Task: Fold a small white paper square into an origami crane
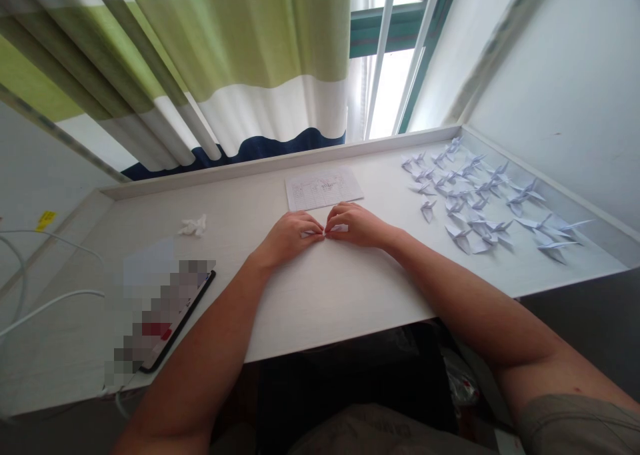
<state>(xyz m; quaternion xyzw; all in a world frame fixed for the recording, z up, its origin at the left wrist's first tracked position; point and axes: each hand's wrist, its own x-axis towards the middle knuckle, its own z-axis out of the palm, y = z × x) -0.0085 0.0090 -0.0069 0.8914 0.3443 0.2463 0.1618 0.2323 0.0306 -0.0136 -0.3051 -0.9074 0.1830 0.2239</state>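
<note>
Over the middle of the white desk, my left hand [295,236] and my right hand [357,225] meet at the fingertips. Between them is a small piece of folded white paper [340,228], mostly hidden by my fingers. Both hands are closed in a pinch on it, thumbs and forefingers nearly touching. Just beyond my hands lies a flat printed sheet or booklet [324,188]. On the right side of the desk stand many folded paper cranes [470,188], spread in loose rows.
A crumpled white tissue [193,226] lies left of my hands. Nearer on the left is a tablet or phone with a dark edge [180,321], its screen blurred out. White cables [55,305] run in from the left. A raised rim [280,161] borders the desk beneath the curtain [240,41].
</note>
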